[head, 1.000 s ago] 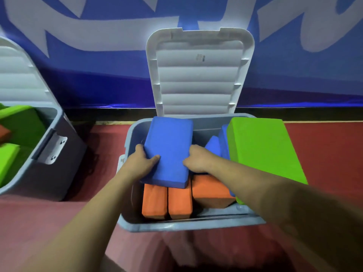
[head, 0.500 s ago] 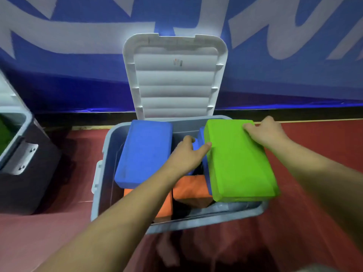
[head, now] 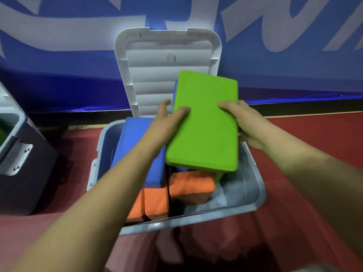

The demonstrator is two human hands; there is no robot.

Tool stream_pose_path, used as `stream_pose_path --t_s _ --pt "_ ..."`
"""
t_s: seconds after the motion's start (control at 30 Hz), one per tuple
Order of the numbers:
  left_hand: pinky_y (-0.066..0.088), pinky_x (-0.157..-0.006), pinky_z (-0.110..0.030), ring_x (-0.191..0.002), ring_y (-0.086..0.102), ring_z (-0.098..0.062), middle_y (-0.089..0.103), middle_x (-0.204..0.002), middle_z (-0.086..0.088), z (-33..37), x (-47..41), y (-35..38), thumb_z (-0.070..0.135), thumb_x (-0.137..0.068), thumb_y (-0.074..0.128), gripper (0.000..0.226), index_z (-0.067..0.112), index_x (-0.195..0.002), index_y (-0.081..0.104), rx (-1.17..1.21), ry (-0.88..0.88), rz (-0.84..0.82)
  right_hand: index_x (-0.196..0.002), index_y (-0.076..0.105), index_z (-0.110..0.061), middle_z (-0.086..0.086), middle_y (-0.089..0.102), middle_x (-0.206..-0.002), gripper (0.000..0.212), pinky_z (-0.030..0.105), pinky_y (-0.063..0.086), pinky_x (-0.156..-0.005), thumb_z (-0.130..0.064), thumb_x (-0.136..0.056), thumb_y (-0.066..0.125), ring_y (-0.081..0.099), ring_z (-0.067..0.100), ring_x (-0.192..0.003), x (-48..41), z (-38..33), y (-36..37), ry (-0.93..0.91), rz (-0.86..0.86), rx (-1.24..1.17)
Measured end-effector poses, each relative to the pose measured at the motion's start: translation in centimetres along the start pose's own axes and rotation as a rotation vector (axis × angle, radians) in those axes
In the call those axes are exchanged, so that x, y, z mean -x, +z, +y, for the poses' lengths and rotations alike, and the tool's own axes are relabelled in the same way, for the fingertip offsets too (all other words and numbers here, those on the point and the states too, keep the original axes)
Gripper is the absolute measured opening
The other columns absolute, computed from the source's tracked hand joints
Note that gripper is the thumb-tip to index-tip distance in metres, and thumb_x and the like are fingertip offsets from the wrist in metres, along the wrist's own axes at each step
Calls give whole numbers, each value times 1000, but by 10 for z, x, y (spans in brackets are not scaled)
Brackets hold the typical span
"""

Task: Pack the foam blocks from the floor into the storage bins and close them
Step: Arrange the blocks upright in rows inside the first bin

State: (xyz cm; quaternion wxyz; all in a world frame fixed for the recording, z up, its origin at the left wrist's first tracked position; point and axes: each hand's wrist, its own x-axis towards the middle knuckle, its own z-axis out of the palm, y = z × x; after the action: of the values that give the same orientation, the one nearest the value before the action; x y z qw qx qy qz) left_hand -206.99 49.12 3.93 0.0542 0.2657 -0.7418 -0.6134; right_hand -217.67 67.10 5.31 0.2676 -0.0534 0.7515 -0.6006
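Observation:
A green foam block (head: 204,122) is held tilted above the open grey storage bin (head: 253,195). My left hand (head: 167,124) grips its left edge and my right hand (head: 243,122) grips its right edge. Inside the bin a blue block (head: 135,146) lies along the left side over several orange blocks (head: 188,187). Another blue block peeks out behind the green one. The bin's white lid (head: 157,69) stands upright against the wall.
A second grey bin (head: 17,154) with a latch stands at the left edge, its lid raised. A blue wall with white lettering (head: 78,36) rises behind both bins. Red floor (head: 314,146) stretches to the right.
Both hands have lifted the green block off the bin's right side and swung it up and toward the middle. The blue block stays where it was laid.

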Motion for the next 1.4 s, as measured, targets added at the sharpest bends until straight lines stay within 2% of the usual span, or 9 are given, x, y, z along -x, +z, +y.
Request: stream_pose_path --t_s 0.2,0.37,0.53,0.67,0.77,0.9,1.1,1.27,1.4 --pt "50 -97 -43 -98 65 -20 65 -110 2 14 9 -101 54 -79 54 53 55 -129 36 -133 61 132 -145 23 -26 -12 57 -113 83 12 49 -84 -25 -83 77 59 10 -98 9 -20 91 -321 -66 202" --pt "41 -88 -31 -107 59 -27 59 -125 -7 -20 12 -134 35 -99 50 48 44 -143 33 -355 104 264 -151 12 -32 -3 55 -139 98 38 47 -102 -52 -77 73 58 21 -120 3 6 145 -355 -154 306" --pt "45 -93 -51 -115 48 -40 50 -135 -14 0 0 -121 19 -86 39 51 24 -134 56 -1023 505 365 -148 27 -37 -10 63 -128 67 28 47 -97 -43 -92 63 63 10 -110 -7 3 143 -327 -219 230" --pt "42 -96 -41 -116 53 -30 56 -130 -1 -1 0 -86 42 -85 35 52 28 -129 60 -1064 536 209 -111 57 -32 1 67 -116 20 36 50 -96 -45 -100 48 64 15 -102 -14 11 118 -191 -234 108" --pt "36 -98 -40 -123 48 -26 52 -133 3 -8 -4 -92 58 -85 36 56 32 -130 57 -1100 528 252 -99 62 -10 14 68 -99 42 40 52 -85 -50 -94 54 65 28 -88 -18 48 89 -88 -126 403" --pt "36 -99 -43 -125 46 -26 50 -135 3 -5 -4 -97 68 -82 32 66 32 -132 55 -1114 518 228 -130 54 -15 5 60 -118 68 27 41 -88 -59 -80 67 58 18 -106 -4 119 64 -106 -348 1003" --pt "37 -96 -43 -121 48 -28 52 -133 0 -2 -1 -87 63 -85 37 56 33 -129 56 -1144 551 251 -154 13 -18 8 43 -141 107 37 36 -106 -53 -72 72 43 27 -131 12 155 63 -318 -452 1490" --pt "43 -99 -46 -117 53 -34 55 -129 -10 4 5 -83 51 -88 46 53 18 -127 57 -1070 549 203 -127 41 -23 5 56 -116 79 34 48 -86 -58 -64 72 57 27 -110 15 147 56 -339 -409 1443" --pt "45 -88 -45 -102 55 -37 57 -112 -19 18 46 -53 21 -90 55 29 1 -111 60 -945 846 328 -117 42 -23 6 57 -110 73 34 48 -81 -59 -60 71 59 29 -104 18 145 46 -279 -396 1365"
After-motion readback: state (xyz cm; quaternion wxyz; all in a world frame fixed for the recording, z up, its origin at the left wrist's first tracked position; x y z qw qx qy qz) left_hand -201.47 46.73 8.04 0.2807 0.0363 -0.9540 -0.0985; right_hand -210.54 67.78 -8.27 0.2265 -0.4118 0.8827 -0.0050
